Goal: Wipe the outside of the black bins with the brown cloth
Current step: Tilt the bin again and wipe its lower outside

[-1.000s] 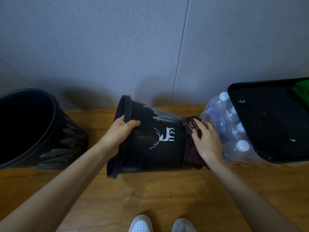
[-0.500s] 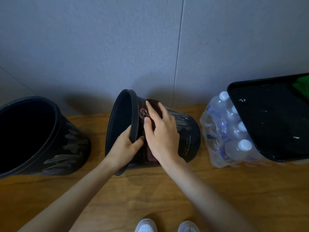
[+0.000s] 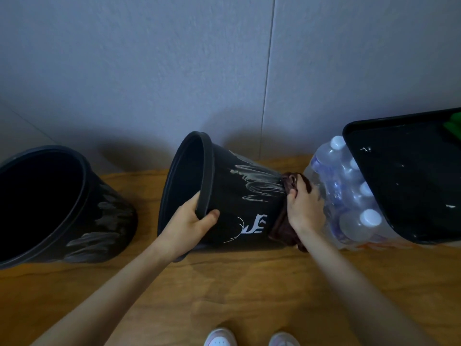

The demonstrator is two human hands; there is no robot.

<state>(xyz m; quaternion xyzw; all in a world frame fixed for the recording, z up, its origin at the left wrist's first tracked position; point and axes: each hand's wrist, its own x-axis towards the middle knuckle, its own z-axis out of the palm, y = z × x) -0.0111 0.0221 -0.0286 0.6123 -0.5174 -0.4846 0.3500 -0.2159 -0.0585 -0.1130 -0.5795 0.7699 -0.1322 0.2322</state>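
A black bin (image 3: 232, 196) with a white deer mark lies tipped on its side on the wooden floor, mouth to the left. My left hand (image 3: 187, 224) grips its rim at the lower front. My right hand (image 3: 303, 208) presses the brown cloth (image 3: 284, 227) against the bin's bottom end. Pale wet streaks run along the bin's upper side. A second black bin (image 3: 82, 211) with similar streaks stands tilted at the left.
A shrink-wrapped pack of water bottles (image 3: 349, 196) sits just right of my right hand. A large black bin (image 3: 411, 176) with a green item inside leans over the pack. A grey wall runs behind. My shoes (image 3: 252, 338) show at the bottom.
My right hand slid the cloth from near the bin's rim back to its bottom end, leaving fresh streaks. The bin turned so the deer mark faces me again.
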